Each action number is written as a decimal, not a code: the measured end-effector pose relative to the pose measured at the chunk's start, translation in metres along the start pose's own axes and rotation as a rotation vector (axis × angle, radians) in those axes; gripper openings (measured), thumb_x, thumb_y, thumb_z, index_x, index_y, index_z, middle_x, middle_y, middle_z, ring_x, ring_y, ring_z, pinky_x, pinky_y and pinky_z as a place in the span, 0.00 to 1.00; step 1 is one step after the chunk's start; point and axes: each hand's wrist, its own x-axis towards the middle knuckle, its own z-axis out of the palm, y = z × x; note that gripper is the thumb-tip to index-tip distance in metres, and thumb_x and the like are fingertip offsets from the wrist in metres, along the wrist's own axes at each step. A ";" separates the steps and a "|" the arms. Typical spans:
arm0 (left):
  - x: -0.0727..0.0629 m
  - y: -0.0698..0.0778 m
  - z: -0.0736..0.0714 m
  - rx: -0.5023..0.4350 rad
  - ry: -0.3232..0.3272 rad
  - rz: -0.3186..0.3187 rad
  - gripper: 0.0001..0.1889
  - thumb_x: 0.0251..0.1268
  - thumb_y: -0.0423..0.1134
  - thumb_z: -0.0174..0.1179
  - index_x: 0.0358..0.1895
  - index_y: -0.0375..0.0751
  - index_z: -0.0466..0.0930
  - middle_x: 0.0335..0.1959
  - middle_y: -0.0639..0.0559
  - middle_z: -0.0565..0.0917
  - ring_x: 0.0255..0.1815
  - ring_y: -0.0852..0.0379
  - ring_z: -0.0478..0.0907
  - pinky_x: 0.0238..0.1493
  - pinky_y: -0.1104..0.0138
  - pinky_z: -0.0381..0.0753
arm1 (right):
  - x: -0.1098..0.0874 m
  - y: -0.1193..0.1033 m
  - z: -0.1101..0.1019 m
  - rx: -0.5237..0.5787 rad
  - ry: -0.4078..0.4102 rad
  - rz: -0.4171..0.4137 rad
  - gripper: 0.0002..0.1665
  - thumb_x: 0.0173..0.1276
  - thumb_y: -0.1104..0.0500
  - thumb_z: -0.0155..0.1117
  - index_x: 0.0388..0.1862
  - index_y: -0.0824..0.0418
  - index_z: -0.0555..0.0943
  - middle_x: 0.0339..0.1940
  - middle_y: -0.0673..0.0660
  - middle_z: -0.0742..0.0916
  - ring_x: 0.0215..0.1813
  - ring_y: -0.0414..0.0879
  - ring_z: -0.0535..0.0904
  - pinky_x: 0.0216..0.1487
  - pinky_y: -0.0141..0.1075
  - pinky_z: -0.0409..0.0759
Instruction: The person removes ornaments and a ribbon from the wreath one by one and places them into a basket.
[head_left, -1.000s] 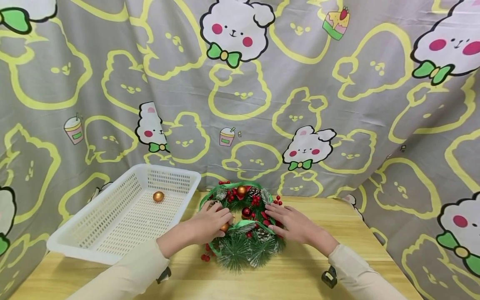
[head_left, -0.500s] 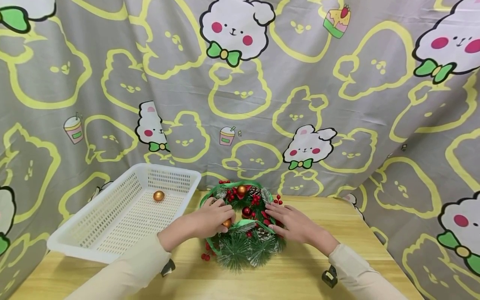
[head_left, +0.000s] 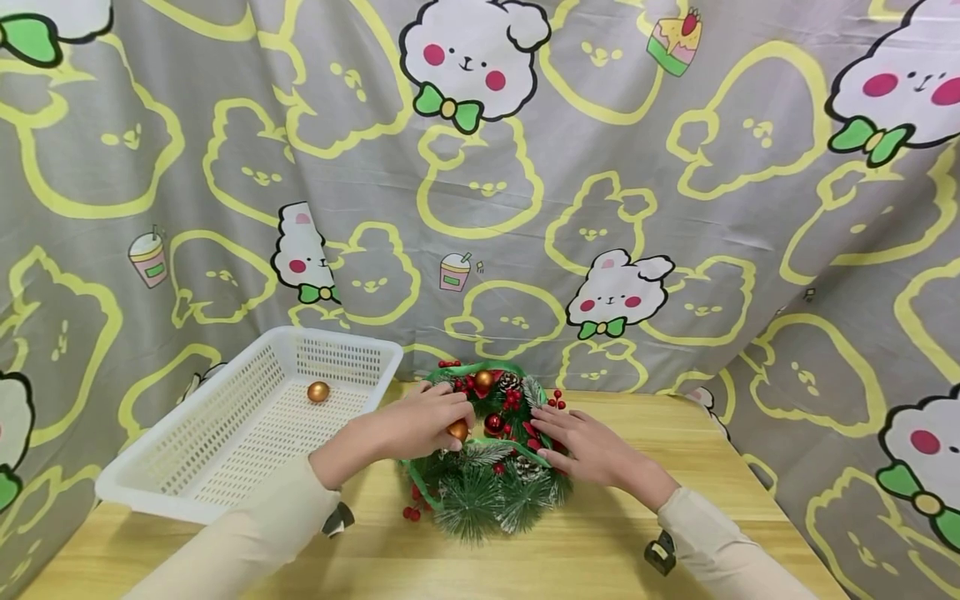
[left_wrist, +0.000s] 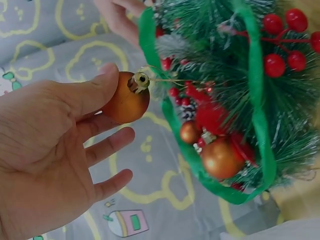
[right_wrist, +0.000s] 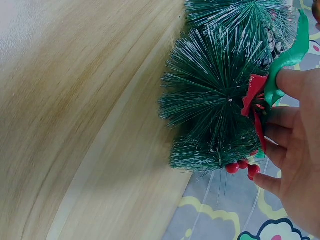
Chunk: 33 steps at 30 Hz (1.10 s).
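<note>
My left hand (head_left: 429, 421) pinches a copper-gold Christmas ball (left_wrist: 129, 100) between thumb and fingers, its ring and little fingers spread apart. A thin gold string runs from the ball's cap toward the wreath. The green Christmas wreath (head_left: 480, 504) lies on the table, trimmed with green ribbon (left_wrist: 257, 100), red berries (left_wrist: 275, 65), pine cones and more ornaments. Another copper-gold ball (left_wrist: 222, 157) sits among its needles. At the wreath's right side, my right hand (head_left: 588, 446) holds its edge, the thumb on the ribbon in the right wrist view.
A white perforated plastic basket (head_left: 150, 492) stands left of the wreath with a single copper-gold ball (head_left: 318, 392) inside. Behind the wooden table (head_left: 675, 467) hangs a grey patterned curtain (head_left: 480, 225).
The left hand has lifted slightly and shifted right with the ball, off the wreath's left side toward its middle. The right hand has stayed in place.
</note>
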 end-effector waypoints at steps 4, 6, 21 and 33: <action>-0.002 -0.001 -0.013 -0.044 0.000 -0.007 0.10 0.70 0.46 0.64 0.50 0.52 0.79 0.50 0.58 0.81 0.52 0.55 0.71 0.58 0.50 0.67 | 0.000 0.000 0.000 -0.001 -0.003 0.001 0.37 0.81 0.39 0.48 0.76 0.62 0.69 0.80 0.60 0.69 0.81 0.59 0.62 0.76 0.60 0.62; -0.004 -0.002 -0.021 -0.058 0.011 -0.004 0.10 0.70 0.45 0.64 0.50 0.52 0.79 0.50 0.58 0.81 0.51 0.54 0.71 0.57 0.51 0.66 | 0.000 -0.001 -0.001 -0.006 -0.002 -0.001 0.37 0.81 0.39 0.48 0.76 0.62 0.69 0.80 0.60 0.69 0.81 0.59 0.62 0.76 0.60 0.62; -0.017 0.000 -0.056 -0.108 -0.014 -0.028 0.11 0.70 0.45 0.65 0.52 0.51 0.81 0.55 0.58 0.82 0.63 0.50 0.71 0.69 0.41 0.61 | 0.001 0.000 -0.002 -0.007 -0.002 -0.003 0.37 0.81 0.38 0.48 0.76 0.62 0.70 0.80 0.60 0.69 0.81 0.58 0.62 0.76 0.60 0.61; -0.041 -0.006 -0.079 -0.148 0.022 0.002 0.10 0.70 0.43 0.65 0.51 0.53 0.81 0.49 0.62 0.82 0.52 0.55 0.70 0.64 0.49 0.65 | 0.000 -0.001 -0.001 0.002 -0.018 0.006 0.38 0.80 0.37 0.48 0.76 0.61 0.69 0.80 0.60 0.68 0.81 0.58 0.61 0.76 0.61 0.61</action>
